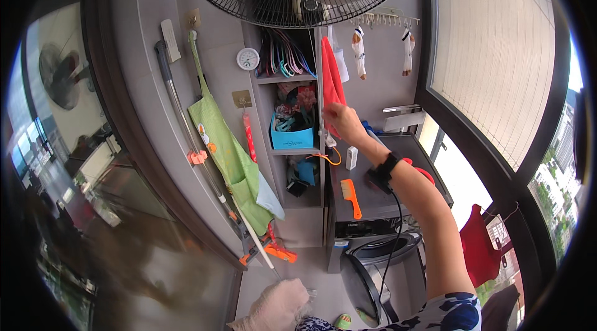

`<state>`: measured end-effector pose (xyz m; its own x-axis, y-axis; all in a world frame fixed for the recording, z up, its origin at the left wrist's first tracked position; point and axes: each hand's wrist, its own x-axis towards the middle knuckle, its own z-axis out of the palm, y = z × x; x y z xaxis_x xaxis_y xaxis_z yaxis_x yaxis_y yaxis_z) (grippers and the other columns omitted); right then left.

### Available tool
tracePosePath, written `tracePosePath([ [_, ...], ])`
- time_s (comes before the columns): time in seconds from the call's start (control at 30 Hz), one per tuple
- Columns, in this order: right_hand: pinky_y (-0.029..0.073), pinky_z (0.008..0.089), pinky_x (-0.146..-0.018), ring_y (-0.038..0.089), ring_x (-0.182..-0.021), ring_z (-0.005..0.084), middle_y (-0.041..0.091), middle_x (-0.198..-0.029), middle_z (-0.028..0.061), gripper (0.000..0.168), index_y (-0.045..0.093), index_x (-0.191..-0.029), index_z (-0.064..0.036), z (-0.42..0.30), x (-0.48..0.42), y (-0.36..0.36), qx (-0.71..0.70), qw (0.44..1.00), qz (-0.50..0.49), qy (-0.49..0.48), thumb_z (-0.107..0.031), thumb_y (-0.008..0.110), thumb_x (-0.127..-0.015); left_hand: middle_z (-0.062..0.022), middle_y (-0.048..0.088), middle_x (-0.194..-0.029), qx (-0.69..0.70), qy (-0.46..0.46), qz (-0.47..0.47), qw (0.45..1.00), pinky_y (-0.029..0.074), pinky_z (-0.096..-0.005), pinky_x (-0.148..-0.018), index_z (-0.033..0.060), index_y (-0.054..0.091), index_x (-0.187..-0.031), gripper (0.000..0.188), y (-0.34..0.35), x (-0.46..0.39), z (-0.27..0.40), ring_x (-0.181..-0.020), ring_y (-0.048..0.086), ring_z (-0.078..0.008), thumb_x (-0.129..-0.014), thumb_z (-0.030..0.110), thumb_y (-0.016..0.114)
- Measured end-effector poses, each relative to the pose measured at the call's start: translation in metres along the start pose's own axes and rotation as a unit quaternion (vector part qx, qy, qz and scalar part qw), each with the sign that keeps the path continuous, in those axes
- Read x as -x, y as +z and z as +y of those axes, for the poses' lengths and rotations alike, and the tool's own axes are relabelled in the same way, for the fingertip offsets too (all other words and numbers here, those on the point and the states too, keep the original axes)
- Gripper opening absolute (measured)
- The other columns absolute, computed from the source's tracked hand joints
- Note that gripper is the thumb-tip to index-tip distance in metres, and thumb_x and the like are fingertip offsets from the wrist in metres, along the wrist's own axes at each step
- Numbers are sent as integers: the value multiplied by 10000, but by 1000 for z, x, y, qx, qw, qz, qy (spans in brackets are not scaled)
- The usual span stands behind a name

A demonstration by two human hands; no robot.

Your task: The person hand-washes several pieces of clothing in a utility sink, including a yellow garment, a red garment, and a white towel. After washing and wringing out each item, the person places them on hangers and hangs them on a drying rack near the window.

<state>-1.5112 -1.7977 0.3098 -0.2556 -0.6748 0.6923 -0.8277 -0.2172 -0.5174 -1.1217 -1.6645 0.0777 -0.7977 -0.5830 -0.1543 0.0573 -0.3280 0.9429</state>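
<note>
My right hand [343, 121], a black band on its wrist, reaches forward with curled fingers beside the shelf unit's edge. It overlaps the lower part of a hanging red cloth [330, 70]; whether the fingers grip anything is unclear. Below it, on the dark top of a front-loading machine [343, 205], lie an orange comb [352, 198] and a small white device [351, 158]. A black cable [392, 256] runs down from near the wrist. My left hand is out of view. At the bottom edge shows a beige cloth [275, 305].
A black fan [310, 4] is overhead. The shelves hold hangers [284, 56] and a blue box [292, 139]. Socks [359, 53] hang at the back. A green apron [233, 154] and poles line the left wall. The machine's round door [361, 284] stands open; windows flank the right.
</note>
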Motion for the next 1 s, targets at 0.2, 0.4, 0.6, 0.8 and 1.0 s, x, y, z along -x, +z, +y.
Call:
tracePosePath([
  [0.2, 452, 424, -773, 556, -880, 369, 574, -865, 200, 173, 543, -969, -3, 38, -105, 30, 166, 969, 155, -101, -71, 535, -810, -41, 588, -916, 2, -7, 51, 999, 462, -265, -702, 46, 561, -972, 184, -36, -29, 14, -806, 568, -135, -821, 124, 631],
  [0.4, 461, 424, -801, 557, -903, 377, 586, -903, 206, 127, 504, -924, -2, 57, -151, 54, 327, 941, 83, -20, -31, 460, -810, -45, 589, -928, 12, -10, 69, 998, 465, -263, -710, 45, 557, -988, 194, -77, -44, 24, -814, 572, -138, -825, 125, 625],
  [0.6, 459, 448, -783, 541, -891, 410, 577, -881, 231, 141, 534, -888, 10, 56, -171, 62, 261, 957, 127, 13, -57, 492, -771, -49, 590, -940, 24, -17, 72, 997, 467, -262, -718, 44, 553, -1005, 205, -102, -50, 28, -822, 575, -140, -829, 126, 618],
  [0.8, 450, 481, -741, 563, -848, 424, 595, -815, 249, 191, 572, -837, 23, 48, -190, 56, 232, 958, 151, 80, -142, 497, -777, -53, 591, -951, 31, -32, 65, 997, 470, -260, -726, 44, 550, -1022, 216, -111, -58, 27, -830, 579, -143, -833, 127, 612],
  [1.0, 470, 473, -594, 612, -729, 374, 622, -765, 192, 190, 547, -929, -6, 17, -165, 37, 378, 916, 130, 33, -148, 469, -829, -58, 591, -963, 27, -36, 42, 998, 473, -259, -734, 43, 546, -1039, 227, -108, -68, 24, -838, 582, -145, -837, 128, 606],
])
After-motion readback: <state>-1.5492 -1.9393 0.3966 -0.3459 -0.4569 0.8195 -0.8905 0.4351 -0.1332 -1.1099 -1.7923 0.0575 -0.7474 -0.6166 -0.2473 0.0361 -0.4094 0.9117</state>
